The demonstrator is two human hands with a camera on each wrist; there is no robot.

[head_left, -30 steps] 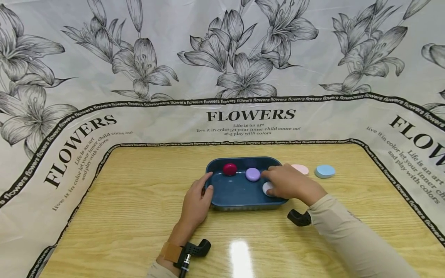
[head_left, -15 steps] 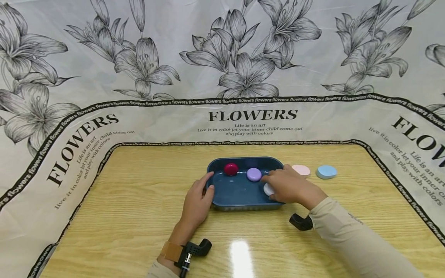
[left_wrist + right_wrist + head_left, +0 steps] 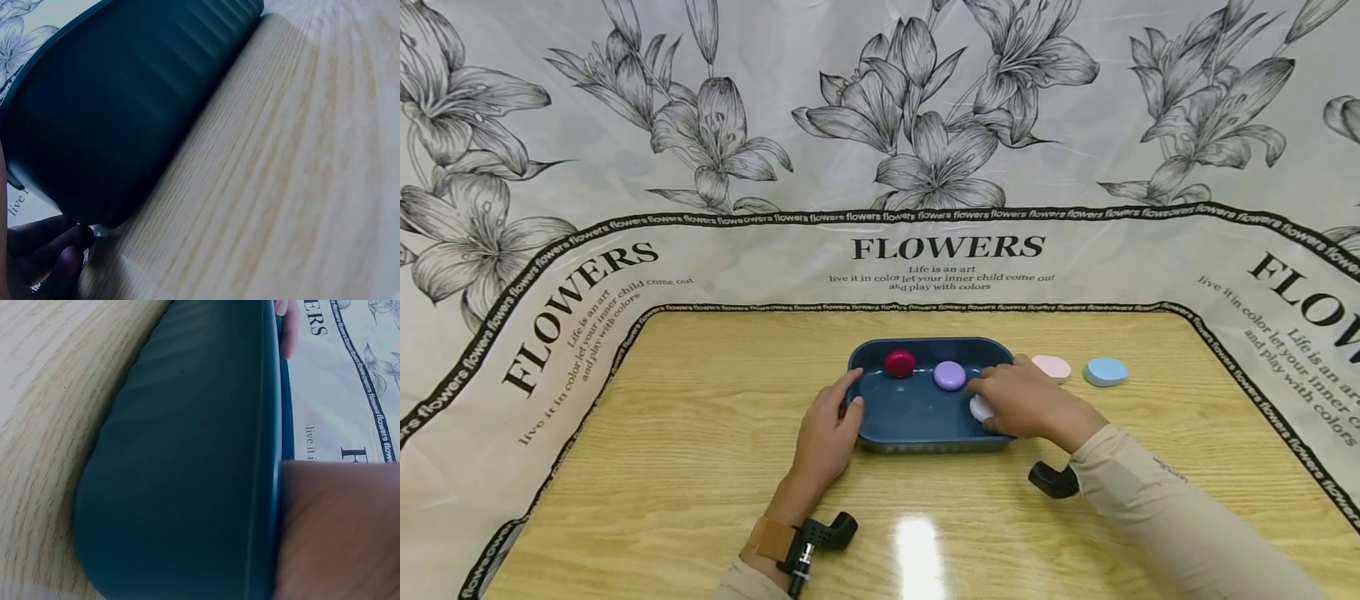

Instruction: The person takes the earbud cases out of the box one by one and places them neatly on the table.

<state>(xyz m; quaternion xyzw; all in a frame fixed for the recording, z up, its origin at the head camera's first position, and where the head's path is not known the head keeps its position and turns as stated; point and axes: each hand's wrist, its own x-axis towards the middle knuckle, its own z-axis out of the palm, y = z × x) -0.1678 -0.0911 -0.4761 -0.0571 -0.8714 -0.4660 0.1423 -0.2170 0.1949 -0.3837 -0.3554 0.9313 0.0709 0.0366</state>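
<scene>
A dark blue, round-cornered plastic box point(image 3: 917, 421) stands on the table. At its left end my left hand point(image 3: 826, 433) holds the rim, thumb and index fingertip over the edge. The left wrist view shows other fingers point(image 3: 53, 250) of that hand curled low by the box's end. My right hand point(image 3: 1030, 396) reaches over the right end into the box, fingers and thumb on a smooth white rounded piece point(image 3: 980, 407), partly hidden by them. Inside also lie a red round piece point(image 3: 899, 363) at the back left and a purple one point(image 3: 950, 375) at the back middle.
To the right of the box a pink oval piece point(image 3: 1051, 367) and a light blue oval piece point(image 3: 1106, 372) lie on the wooden table point(image 3: 700, 417). Behind and along the sides hangs a white flower-print cloth point(image 3: 760, 258). Each wrist carries a black camera mount point(image 3: 831, 532).
The right hand has shifted slightly over the white piece, with little other movement. The left hand stays at the box's left end. The whole scene drifts slightly rightward in view.
</scene>
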